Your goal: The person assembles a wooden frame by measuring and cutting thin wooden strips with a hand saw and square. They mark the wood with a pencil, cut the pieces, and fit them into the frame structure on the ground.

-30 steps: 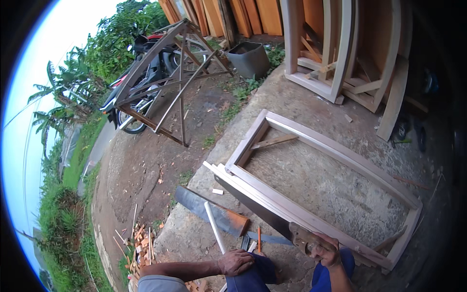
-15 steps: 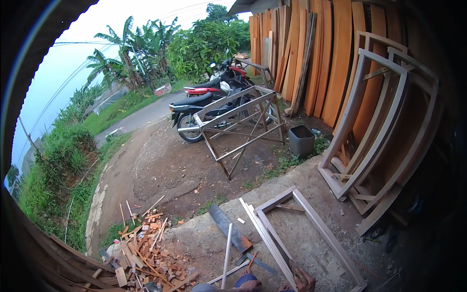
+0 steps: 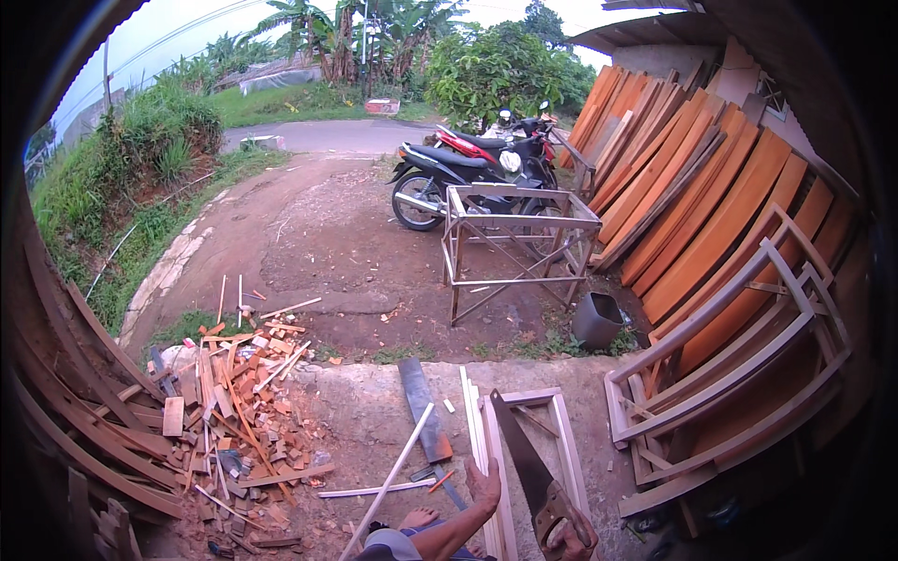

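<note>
My right hand (image 3: 572, 540) is closed around the wooden handle of a handsaw (image 3: 524, 451). Its dark blade points forward and slants over the wooden frame (image 3: 571, 439) on the ground. My left hand (image 3: 484, 484) lies with outstretched fingers on pale wood strips (image 3: 472, 421), which run along the frame's left side. Left of that hand are an orange pencil (image 3: 441, 481), a thin metal blade (image 3: 455, 492) and a dark flat board (image 3: 418, 397) with a brown end. A long pale stick (image 3: 398, 467) slants up from the lower edge.
Wood offcuts (image 3: 253, 411) are heaped at the left. Assembled frames (image 3: 720, 374) lean at the right, before tall planks (image 3: 711, 234) along the wall. A trestle stand (image 3: 519, 222), a dark bucket (image 3: 597, 320) and motorcycles (image 3: 440, 178) stand farther out.
The view has turned left and levelled. My left hand has come into view on the strips. The saw now shows clearly over the frame, held in my right hand.
</note>
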Motion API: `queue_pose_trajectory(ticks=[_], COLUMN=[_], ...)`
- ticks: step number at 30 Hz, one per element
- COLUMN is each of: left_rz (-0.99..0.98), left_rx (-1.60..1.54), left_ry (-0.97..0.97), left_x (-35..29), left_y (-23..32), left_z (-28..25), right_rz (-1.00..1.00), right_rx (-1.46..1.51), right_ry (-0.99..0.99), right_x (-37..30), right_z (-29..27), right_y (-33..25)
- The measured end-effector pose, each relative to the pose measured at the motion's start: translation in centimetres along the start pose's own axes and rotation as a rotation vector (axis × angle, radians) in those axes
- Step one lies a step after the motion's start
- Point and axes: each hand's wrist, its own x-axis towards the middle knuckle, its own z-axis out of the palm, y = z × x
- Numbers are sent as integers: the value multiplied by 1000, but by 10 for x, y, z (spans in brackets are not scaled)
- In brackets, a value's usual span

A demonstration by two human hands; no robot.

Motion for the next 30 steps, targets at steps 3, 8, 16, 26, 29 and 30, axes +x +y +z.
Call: queue_pose_trajectory(ticks=[3,8,16,26,29,30], left_rz=[570,651,479,362,269,259], left_rx=[70,148,215,68,38,21], left_ry=[-63,-298,-247,-235,-263,-263], left_x=[33,76,124,148,154,156], left_y=[37,93,85,72,62,59], left_z=[-38,-67,-103,-104,-109,-111], right_rz=[102,208,336,483,517,529], right_rx=[208,454,608,683,703,703], right_ry=[26,-6,-70,-115,-127,-128], right_x=[24,54,69,86,92,94], right_z=[28,73,112,117,126,129], right_y=[-30,-67,-101,-137,-147,-151])
